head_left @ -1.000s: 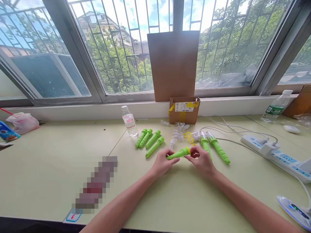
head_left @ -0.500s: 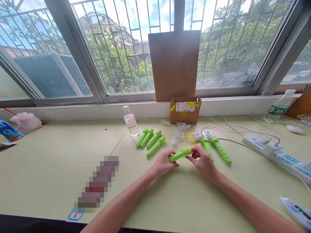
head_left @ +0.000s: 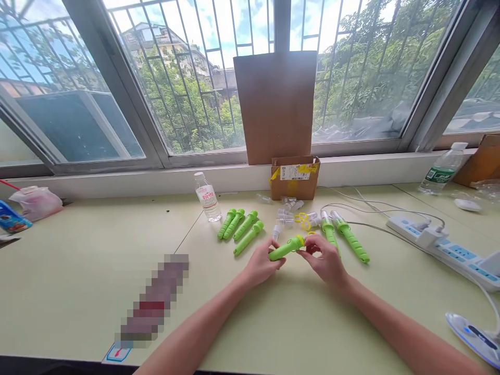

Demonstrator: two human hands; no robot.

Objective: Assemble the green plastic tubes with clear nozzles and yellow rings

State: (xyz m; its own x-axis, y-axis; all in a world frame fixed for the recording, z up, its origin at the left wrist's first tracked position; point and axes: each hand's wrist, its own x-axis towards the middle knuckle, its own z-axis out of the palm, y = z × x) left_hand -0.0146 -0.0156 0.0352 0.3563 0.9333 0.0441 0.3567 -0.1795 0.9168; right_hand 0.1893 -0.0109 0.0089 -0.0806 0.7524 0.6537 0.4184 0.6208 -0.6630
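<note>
My left hand is closed around a bright green plastic tube, held at a slant above the table with its wider end up and to the right. A yellow ring sits at that wider end. There my right hand pinches, thumb and fingers bent against the ring; its fingertips are partly hidden. To the left lie several like green tubes with spiral grooves. Behind the right hand are two green tubes with clear tops. Loose yellow rings and clear plastic caps are scattered beyond the hands.
A small cardboard box stands by the window sill, a water bottle to its left. At right lie a white power strip with cables and a white oval device. Another bottle stands at the back right.
The view has shifted slightly, moving the scene a little left. Both hands stay at the green tube's ringed end and body, with barely any change in grip.
</note>
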